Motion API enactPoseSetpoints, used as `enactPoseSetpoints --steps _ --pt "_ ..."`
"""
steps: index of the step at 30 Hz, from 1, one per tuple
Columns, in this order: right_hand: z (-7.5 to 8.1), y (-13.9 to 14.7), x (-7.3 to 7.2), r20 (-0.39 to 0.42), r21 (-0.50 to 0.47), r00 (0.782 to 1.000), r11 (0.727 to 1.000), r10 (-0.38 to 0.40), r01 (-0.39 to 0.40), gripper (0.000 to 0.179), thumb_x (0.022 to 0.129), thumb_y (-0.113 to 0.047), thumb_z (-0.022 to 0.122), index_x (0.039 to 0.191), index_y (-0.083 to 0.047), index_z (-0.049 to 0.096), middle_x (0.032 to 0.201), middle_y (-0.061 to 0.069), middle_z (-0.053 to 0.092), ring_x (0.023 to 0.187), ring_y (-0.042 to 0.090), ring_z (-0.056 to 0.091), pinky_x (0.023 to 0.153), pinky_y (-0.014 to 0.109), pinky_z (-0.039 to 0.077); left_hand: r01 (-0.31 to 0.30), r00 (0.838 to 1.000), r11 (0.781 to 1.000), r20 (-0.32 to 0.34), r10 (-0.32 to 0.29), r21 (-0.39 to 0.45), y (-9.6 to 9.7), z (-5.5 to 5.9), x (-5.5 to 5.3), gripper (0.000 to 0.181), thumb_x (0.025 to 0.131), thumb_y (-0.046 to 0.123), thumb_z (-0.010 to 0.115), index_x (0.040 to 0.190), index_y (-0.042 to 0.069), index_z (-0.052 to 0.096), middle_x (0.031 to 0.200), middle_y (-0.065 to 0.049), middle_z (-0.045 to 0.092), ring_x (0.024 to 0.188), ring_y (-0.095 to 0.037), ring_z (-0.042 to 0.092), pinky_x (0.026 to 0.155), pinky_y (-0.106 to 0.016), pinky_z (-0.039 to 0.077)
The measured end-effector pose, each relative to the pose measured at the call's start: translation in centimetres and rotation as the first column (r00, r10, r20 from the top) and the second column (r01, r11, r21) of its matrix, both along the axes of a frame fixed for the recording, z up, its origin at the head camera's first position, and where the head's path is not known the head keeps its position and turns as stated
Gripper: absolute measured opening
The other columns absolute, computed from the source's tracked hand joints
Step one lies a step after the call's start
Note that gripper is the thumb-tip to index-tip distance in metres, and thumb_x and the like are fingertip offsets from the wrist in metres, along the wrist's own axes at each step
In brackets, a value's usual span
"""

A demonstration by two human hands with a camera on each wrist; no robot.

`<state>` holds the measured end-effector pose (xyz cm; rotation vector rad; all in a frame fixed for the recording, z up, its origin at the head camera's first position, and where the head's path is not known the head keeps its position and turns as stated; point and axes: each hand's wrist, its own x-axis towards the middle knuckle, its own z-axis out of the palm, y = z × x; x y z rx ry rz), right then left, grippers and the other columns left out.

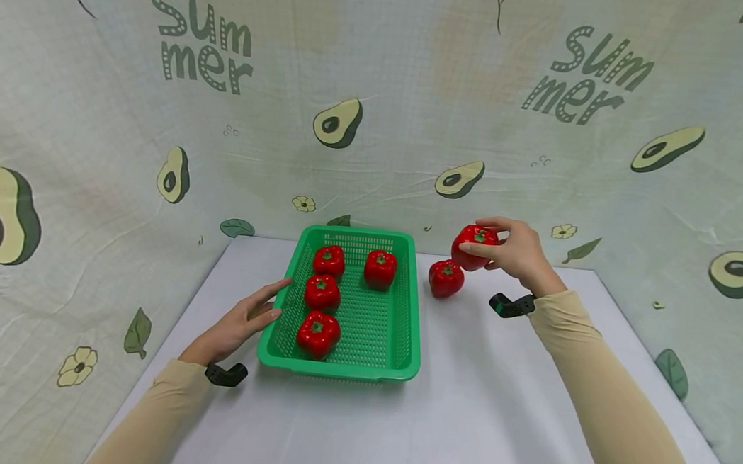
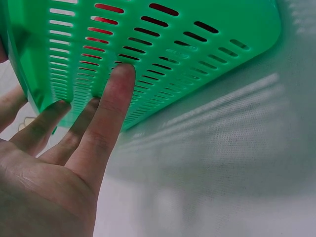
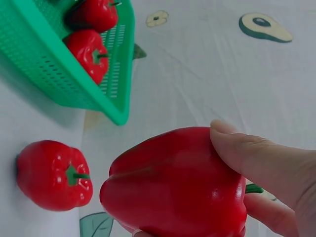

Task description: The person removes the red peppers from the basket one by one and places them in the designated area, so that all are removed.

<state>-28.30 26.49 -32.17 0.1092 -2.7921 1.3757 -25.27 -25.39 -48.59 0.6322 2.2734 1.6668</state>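
My right hand (image 1: 512,252) grips a red bell pepper (image 3: 173,182) between thumb and fingers, right of the basket and above the table. Just below and left of it, another red bell pepper (image 1: 446,279) stands on the table. A green plastic basket (image 1: 411,334) holds several red peppers, with a column of them along its left side and one pepper (image 1: 380,269) toward the back right. My left hand (image 1: 238,327) rests against the basket's left side, its fingers extended; in the left wrist view the fingertips (image 2: 123,74) touch the slotted wall.
A white table (image 1: 463,408) carries the basket and the loose pepper. Behind and beside it hangs a pale cloth (image 1: 394,70) printed with avocados, leaves and lettering. Each wrist wears a black band, such as the right wristband (image 1: 511,306).
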Motion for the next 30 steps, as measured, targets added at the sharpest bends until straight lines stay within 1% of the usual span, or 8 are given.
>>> enactPoseSetpoints --steps 3,6,12,14,17,22,29,30 --pt "-0.2 0.6 -0.1 0.008 -0.008 1.000 1.000 -0.006 0.006 0.075 0.100 -0.030 0.084 0.159 0.003 0.051 0.148 0.031 0.051 0.115 0.049 0.066 0.081 0.043 0.067 0.000 1.000 1.000 0.000 0.000 0.000 0.0 0.0 0.0 0.066 0.116 0.022 0.055 0.176 0.018 0.026 0.181 -0.020 0.015 0.158 -0.058 0.027 0.119 -0.074 0.035" --pt "-0.5 1.2 -0.2 0.015 -0.015 1.000 1.000 -0.021 0.021 0.076 0.099 -0.030 0.085 0.158 0.003 0.051 0.148 0.031 0.050 0.113 0.050 0.068 0.080 0.042 0.067 -0.001 1.000 1.000 -0.006 0.001 -0.002 0.1 0.1 0.0 0.066 0.116 0.022 0.055 0.176 0.017 0.027 0.181 -0.020 0.015 0.157 -0.058 0.029 0.119 -0.074 0.035" --pt "-1.4 2.3 -0.5 0.031 -0.018 0.998 0.998 -0.052 0.052 0.078 0.099 -0.029 0.086 0.159 0.005 0.050 0.151 0.033 0.048 0.114 0.052 0.068 0.079 0.042 0.067 -0.001 1.000 1.000 -0.014 0.001 -0.009 0.2 0.1 0.0 0.067 0.116 0.022 0.055 0.176 0.017 0.027 0.181 -0.020 0.016 0.157 -0.059 0.027 0.119 -0.075 0.033" --pt "-1.8 2.6 -0.6 0.038 -0.017 0.998 0.998 -0.059 0.060 0.078 0.099 -0.029 0.085 0.159 0.005 0.049 0.152 0.033 0.047 0.115 0.053 0.067 0.077 0.040 0.067 -0.003 1.000 1.000 -0.015 0.003 -0.012 0.1 0.1 0.0 0.067 0.116 0.023 0.056 0.176 0.017 0.027 0.181 -0.020 0.016 0.157 -0.059 0.027 0.119 -0.075 0.033" --pt "-2.5 3.1 -0.9 0.047 -0.014 0.996 0.997 -0.073 0.074 0.078 0.100 -0.028 0.085 0.159 0.005 0.048 0.152 0.034 0.046 0.116 0.054 0.066 0.077 0.040 0.067 -0.004 1.000 1.000 -0.012 0.004 -0.014 0.0 0.1 0.0 0.066 0.116 0.023 0.056 0.176 0.018 0.027 0.181 -0.020 0.016 0.157 -0.059 0.026 0.119 -0.075 0.033" --pt "-3.7 3.8 -1.3 0.069 -0.001 0.993 0.995 -0.097 0.098 0.078 0.099 -0.028 0.085 0.160 0.004 0.048 0.153 0.035 0.046 0.119 0.055 0.064 0.087 0.052 0.065 -0.011 1.000 1.000 -0.006 0.011 -0.017 0.0 0.1 0.1 0.066 0.116 0.025 0.056 0.176 0.019 0.027 0.181 -0.020 0.015 0.158 -0.059 0.026 0.119 -0.075 0.034" --pt "-5.5 4.6 -1.9 0.082 0.023 0.990 0.993 -0.116 0.114 0.076 0.100 -0.026 0.084 0.158 0.006 0.048 0.151 0.036 0.045 0.123 0.057 0.061 0.085 0.049 0.066 -0.013 1.000 1.000 -0.012 0.013 -0.014 0.0 0.1 0.3 0.066 0.116 0.024 0.056 0.175 0.017 0.028 0.180 -0.021 0.016 0.157 -0.060 0.026 0.118 -0.076 0.034" --pt "-5.7 4.6 -1.9 0.085 0.024 0.989 0.993 -0.120 0.118 0.076 0.100 -0.026 0.084 0.158 0.006 0.048 0.151 0.036 0.045 0.123 0.057 0.060 0.086 0.051 0.066 -0.011 1.000 1.000 -0.013 0.011 -0.012 0.0 0.1 0.3 0.066 0.116 0.024 0.056 0.175 0.017 0.028 0.180 -0.021 0.016 0.157 -0.060 0.026 0.118 -0.075 0.034"
